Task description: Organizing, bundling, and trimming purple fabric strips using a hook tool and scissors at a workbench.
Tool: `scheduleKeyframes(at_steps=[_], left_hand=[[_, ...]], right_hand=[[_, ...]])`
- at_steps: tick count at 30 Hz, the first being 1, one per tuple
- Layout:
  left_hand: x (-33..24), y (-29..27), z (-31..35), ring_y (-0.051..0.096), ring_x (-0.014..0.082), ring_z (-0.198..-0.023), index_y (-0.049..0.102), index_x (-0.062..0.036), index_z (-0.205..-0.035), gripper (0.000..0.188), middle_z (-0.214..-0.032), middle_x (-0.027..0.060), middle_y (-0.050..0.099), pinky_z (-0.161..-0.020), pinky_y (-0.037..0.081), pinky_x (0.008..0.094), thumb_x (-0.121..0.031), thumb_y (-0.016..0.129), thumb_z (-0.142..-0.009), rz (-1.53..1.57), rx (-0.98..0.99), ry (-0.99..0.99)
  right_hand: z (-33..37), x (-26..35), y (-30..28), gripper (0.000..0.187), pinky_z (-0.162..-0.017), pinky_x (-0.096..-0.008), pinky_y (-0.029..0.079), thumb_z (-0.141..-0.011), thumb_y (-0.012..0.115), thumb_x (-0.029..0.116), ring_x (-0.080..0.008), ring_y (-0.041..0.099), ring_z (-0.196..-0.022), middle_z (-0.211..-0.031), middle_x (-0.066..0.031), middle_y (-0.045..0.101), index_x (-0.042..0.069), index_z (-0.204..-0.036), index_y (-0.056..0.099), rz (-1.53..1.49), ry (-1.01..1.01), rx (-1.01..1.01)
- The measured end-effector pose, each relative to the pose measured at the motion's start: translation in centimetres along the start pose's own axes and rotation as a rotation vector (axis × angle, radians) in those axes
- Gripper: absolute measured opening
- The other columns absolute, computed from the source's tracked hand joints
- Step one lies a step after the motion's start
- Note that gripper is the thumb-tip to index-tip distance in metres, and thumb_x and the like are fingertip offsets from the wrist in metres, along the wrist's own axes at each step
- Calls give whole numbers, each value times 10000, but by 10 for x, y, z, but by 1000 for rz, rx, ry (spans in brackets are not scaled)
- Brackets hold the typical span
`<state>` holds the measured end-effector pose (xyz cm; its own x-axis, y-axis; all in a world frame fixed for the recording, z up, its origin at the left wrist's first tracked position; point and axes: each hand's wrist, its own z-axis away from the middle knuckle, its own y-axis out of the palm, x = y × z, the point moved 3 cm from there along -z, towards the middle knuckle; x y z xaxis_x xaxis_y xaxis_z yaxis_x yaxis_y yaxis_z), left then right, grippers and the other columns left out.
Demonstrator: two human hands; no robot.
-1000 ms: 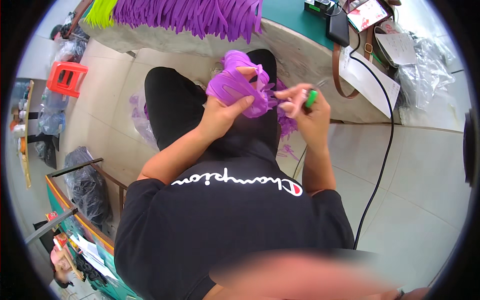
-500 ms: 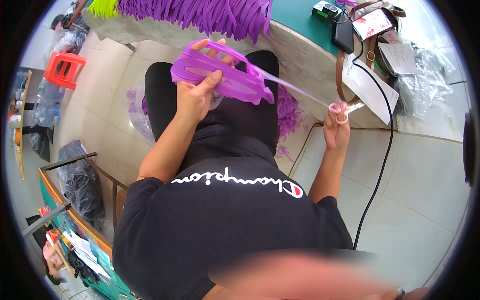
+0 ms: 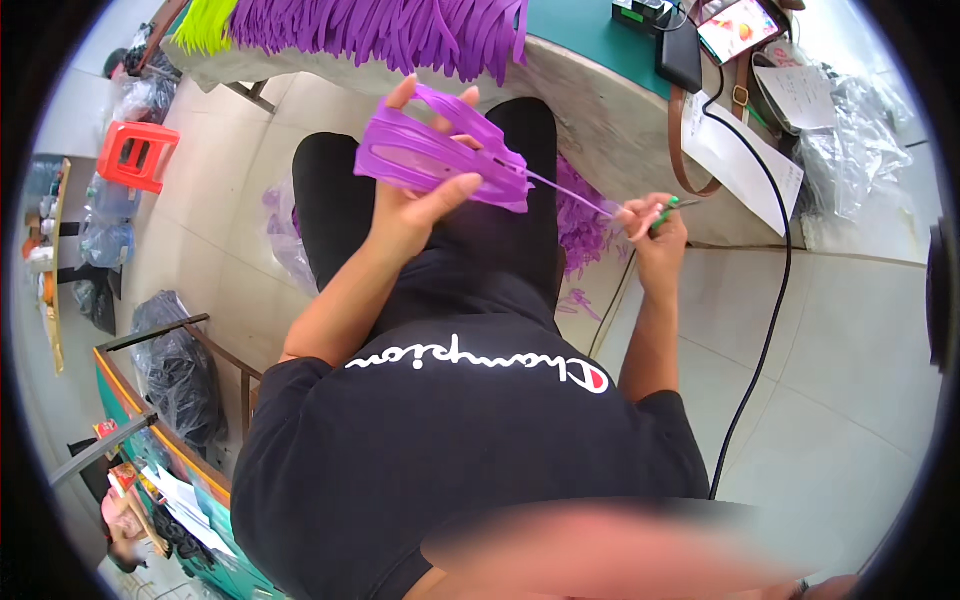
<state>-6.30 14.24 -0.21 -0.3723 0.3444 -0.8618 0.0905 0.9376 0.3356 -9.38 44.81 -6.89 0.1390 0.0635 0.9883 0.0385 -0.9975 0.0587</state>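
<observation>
Above my lap, my left hand [image 3: 408, 218] grips a flexible purple moulded piece [image 3: 400, 158] with long openings in it. The thumb lies along its near edge, and some fingertips show behind it and past its far edge. From the piece's right end a thin purple strip [image 3: 562, 188] runs taut to my right hand [image 3: 660, 240]. There the fingers are closed on the strip's end, and a small pair of scissors [image 3: 668, 208] with green on the handles sits in the same hand, tips pointing right. The fingers partly hide the handles.
Purple strips [image 3: 380, 40] and a lime-green fringe [image 3: 203, 26] hang over the table edge ahead. Purple scraps [image 3: 582, 235] lie below. On the right are a black box-shaped device [image 3: 680, 58], a brown strap [image 3: 678, 150], papers and a long black cable [image 3: 776, 290]. A red stool [image 3: 138, 157] stands left.
My right hand has come left and nearer the purple piece, and the stretched strip is shorter. My left hand has shifted slightly right and turned the piece a little.
</observation>
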Motion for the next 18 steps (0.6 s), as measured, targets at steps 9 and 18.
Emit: scheduleKeyframes(at_steps=[9,18], left_hand=[[-2,14,-1,523,265,-1185,48,-213,-1490,1004,-1458,219,345,-985,437,402,55,697,-772,101,-15,-73],[20,8,8,401,306,-1309,165,-121,-1486,764,-1464,169,321,-1066,366,432,-166,641,-890,737,0,-365]], right_hand=[[-5,56,103,306,-725,-239,501,-733,769,-34,-134,648,-849,-951,-113,688,-2,-960,567,159,-166,310],[-8,39,124,249,-582,-227,437,-791,722,-41,-102,561,-686,-792,-105,644,37,-843,491,-128,-158,354]])
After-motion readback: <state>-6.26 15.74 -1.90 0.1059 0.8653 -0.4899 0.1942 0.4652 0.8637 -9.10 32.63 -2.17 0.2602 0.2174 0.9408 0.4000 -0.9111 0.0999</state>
